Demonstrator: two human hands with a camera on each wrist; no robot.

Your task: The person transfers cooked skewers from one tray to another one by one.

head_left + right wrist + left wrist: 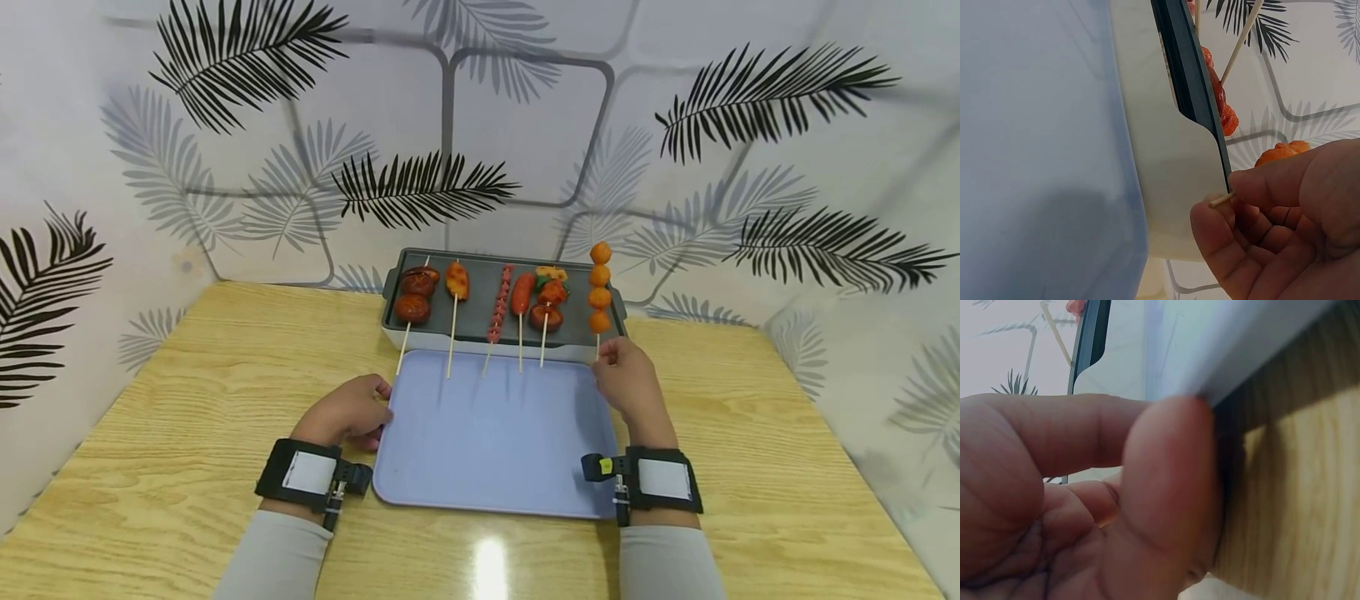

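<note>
A dark grill pan (581,332) with a pale wall stands at the table's far side and carries several skewers. My right hand (628,382) pinches the stick end (1221,200) of the orange ball skewer (599,287) at the pan's right end; its balls stand lifted above the pan. In front of the pan lies a pale blue tray (495,433). My left hand (347,412) rests at the tray's left edge, its thumb (1169,481) against the tray rim (1235,350), fingers curled.
The other skewers lie across the pan: mushroom (414,296), a battered piece (456,282), small red beads (499,305), sausage (522,293) and mixed vegetables (550,296). Their sticks overhang the tray. Patterned walls enclose the wooden table (210,375) on three sides.
</note>
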